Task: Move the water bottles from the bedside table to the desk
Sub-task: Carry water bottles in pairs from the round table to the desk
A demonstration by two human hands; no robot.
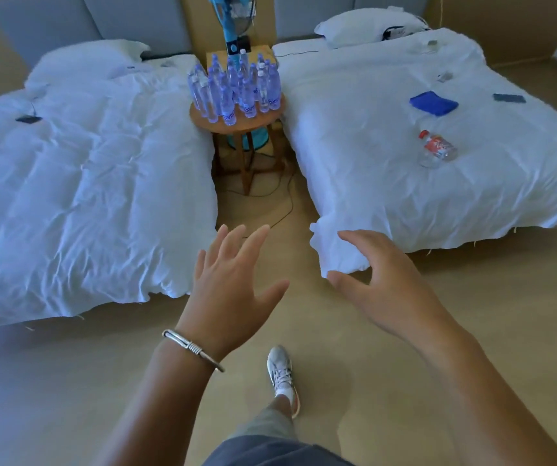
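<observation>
Nearest, one shoe (282, 375) on the tan floor (68, 381), mid-step toward the round table. Above it, both arms stretched forward. Left hand (233, 280), with a silver bracelet (191, 348) at the wrist: fingers spread and straight, holding nothing. Right hand (384, 284): fingers loosely bent, palm turned inward, also holding nothing, its fingertips in front of the corner of the right-hand bed (438, 196).

Farther on, straight ahead in the gap between the two beds: the round wooden bedside table (236, 124), a cable trailing on the floor before its legs. Standing on it, a tight cluster of water bottles (236, 85), all upright, caps up, long axes vertical, packed touching or nearly so. Well apart from both hands and not yet within reach. Left hand lined up almost directly below the table; right hand off to its right side, so probably left the nearer of the two, though only slightly.

Right of the table, on the bed: one red-labelled bottle (436, 149) lying on its side and a folded blue cloth (433, 102). Behind the table, a blue fan (233, 25). No desk in view.
</observation>
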